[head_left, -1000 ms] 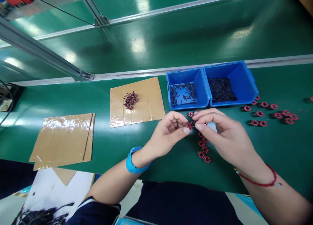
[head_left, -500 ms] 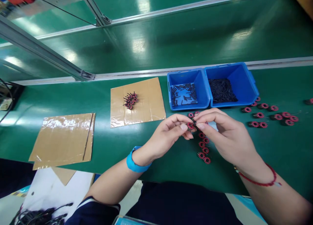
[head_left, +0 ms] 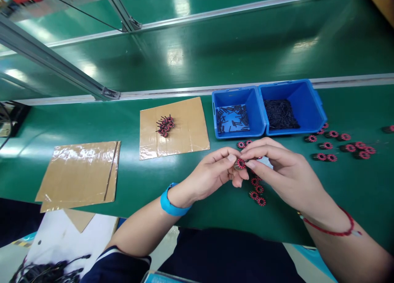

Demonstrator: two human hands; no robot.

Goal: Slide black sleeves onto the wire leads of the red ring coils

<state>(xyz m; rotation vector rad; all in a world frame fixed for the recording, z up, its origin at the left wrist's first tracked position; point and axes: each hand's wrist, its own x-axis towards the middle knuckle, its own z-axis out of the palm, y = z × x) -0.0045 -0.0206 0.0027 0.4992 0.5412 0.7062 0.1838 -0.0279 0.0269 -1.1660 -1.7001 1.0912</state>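
A small round red-and-black coil part [head_left: 239, 164] is pinched between the thumb and fingers of my left hand [head_left: 212, 174], its ribbed face turned up. My right hand [head_left: 281, 172] is closed at the right edge of that part, thumb and forefinger nearly together; whatever lies between their tips is too small to make out. Beneath and beside my hands, a column of similar coil parts [head_left: 259, 189] lies on the green table [head_left: 215, 213]. Some of them are hidden by my fingers.
Behind my hands stand two blue bins, one with short black tubes [head_left: 232, 118], one with a dark heap [head_left: 281, 114]. More coils [head_left: 349, 147] lie right. Left are cardboard [head_left: 184, 131] bearing clustered coils [head_left: 165, 125] and stacked cardboard sheets [head_left: 80, 172].
The held coil part has tilted and now shows its face and side more fully. Both hands have shifted slightly, and my right fingers have moved a little closer over it.
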